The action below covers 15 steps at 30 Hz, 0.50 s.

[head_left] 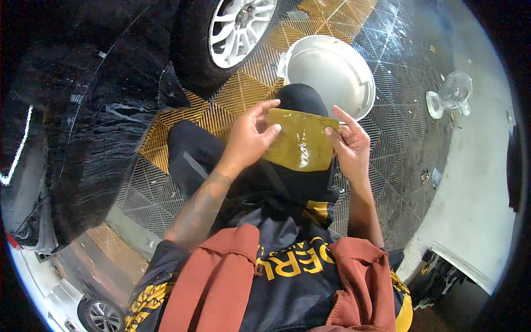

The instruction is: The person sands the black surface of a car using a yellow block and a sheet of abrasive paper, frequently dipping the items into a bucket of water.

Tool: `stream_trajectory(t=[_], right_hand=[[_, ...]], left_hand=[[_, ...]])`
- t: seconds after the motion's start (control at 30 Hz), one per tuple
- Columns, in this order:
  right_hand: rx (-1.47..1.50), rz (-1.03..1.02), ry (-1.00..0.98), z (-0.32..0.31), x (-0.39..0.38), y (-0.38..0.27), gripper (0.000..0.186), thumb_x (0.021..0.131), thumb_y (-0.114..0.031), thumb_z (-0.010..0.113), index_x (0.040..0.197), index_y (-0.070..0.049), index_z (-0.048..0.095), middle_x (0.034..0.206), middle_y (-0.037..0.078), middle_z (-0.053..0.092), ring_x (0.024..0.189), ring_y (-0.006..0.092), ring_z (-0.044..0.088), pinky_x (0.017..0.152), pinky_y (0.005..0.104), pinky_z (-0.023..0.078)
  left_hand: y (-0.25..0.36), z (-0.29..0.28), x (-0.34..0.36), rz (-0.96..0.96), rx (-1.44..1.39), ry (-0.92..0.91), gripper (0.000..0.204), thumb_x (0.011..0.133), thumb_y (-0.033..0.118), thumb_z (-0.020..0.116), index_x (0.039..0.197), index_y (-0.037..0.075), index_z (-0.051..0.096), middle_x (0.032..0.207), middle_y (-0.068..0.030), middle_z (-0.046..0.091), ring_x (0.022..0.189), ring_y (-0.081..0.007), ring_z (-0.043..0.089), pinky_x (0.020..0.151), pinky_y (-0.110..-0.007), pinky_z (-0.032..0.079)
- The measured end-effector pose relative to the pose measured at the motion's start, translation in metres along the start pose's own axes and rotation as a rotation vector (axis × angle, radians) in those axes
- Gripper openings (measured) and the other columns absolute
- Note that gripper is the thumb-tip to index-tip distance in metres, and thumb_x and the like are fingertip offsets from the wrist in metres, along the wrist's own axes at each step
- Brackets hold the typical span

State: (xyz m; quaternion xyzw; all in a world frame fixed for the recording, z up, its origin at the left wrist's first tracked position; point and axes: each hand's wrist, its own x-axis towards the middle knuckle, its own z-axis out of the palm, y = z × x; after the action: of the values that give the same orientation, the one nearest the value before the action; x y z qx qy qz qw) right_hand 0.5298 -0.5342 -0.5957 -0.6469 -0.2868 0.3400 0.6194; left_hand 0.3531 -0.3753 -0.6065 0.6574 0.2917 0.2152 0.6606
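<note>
Both my hands hold a thin, wet, olive-yellow sandpaper sheet [301, 141] over my knees. Its face shines with moisture and carries faint print; the other face is turned away from me. My left hand [249, 135] pinches the left edge, its thumb in front and its index finger at the upper corner. On the right edge, the thumb of my right hand [349, 141] presses the front, while its index finger points up past the corner. The remaining fingers of the right hand are partly curled behind the sheet.
A large white bucket [365, 102] stands just beyond my knee. Close on the left is a black car [83, 110] with a white-spoked wheel [243, 22]. Yellow and dark floor tiles [387, 160] surround me, wet in places. A fan [454, 91] stands near the right wall.
</note>
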Motion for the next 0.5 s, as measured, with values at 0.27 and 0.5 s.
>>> stream_trajectory(t=[0.27,0.5], right_hand=[[-0.109,-0.016,-0.036,0.001,0.011,-0.002,0.039,0.090,0.001,0.067,0.127,0.005,0.057,0.089,0.007,0.073,0.078,0.0049,0.063,0.065,0.0186,0.049],[-0.167,-0.119,0.037,0.001,0.005,-0.006,0.047,0.083,-0.002,0.075,0.126,0.001,0.056,0.078,0.004,0.073,0.068,0.0024,0.061,0.062,0.0188,0.049]], left_hand=[[0.029,0.022,0.014,0.594,0.698,0.107,0.035,0.072,0.012,0.076,0.106,0.008,0.073,0.111,-0.0091,0.064,0.108,-0.0297,0.057,0.096,-0.043,0.045],[0.038,0.035,0.045,0.576,0.595,-0.209,0.020,0.072,0.008,0.075,0.091,0.004,0.072,0.090,-0.0106,0.070,0.091,-0.0287,0.065,0.086,-0.039,0.050]])
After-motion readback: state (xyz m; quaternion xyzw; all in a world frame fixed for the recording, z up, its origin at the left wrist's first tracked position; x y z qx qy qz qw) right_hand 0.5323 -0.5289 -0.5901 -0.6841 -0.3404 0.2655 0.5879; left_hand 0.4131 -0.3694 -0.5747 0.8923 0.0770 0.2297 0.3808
